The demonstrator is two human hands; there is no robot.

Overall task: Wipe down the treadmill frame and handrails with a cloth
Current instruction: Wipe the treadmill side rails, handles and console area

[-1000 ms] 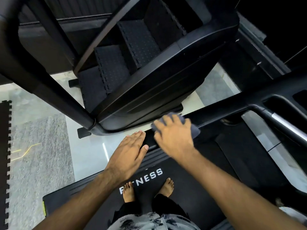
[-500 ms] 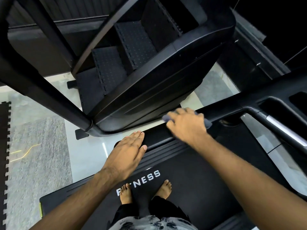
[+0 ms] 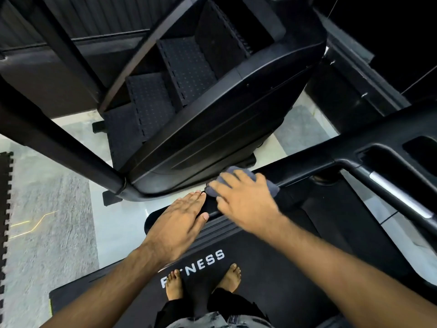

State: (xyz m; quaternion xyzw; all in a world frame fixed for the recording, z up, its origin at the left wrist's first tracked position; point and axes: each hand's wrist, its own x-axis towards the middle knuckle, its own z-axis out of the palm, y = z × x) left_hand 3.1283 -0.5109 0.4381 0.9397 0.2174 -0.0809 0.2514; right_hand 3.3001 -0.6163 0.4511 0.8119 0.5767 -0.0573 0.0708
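Note:
I stand barefoot on the treadmill belt (image 3: 272, 268), which carries white lettering. A black handrail (image 3: 326, 159) runs across in front of me from lower left to upper right. My left hand (image 3: 179, 221) rests flat on the rail's near end, fingers straight and together. My right hand (image 3: 243, 202) presses a dark grey cloth (image 3: 272, 189) onto the rail just right of the left hand, fingers spread over it. The cloth bunches out past the fingertips and the hand's right side. The two hands almost touch.
A black stair-climber machine (image 3: 212, 119) stands close beyond the rail, its own rail (image 3: 71, 150) slanting at left. An inner bar with a silver grip (image 3: 402, 200) sits at right. Grey carpet (image 3: 47, 233) and a black foam mat edge (image 3: 4, 209) lie left.
My right hand slid the cloth to the right along the rail, then back left until it sits beside my left hand. The left hand stayed flat in place.

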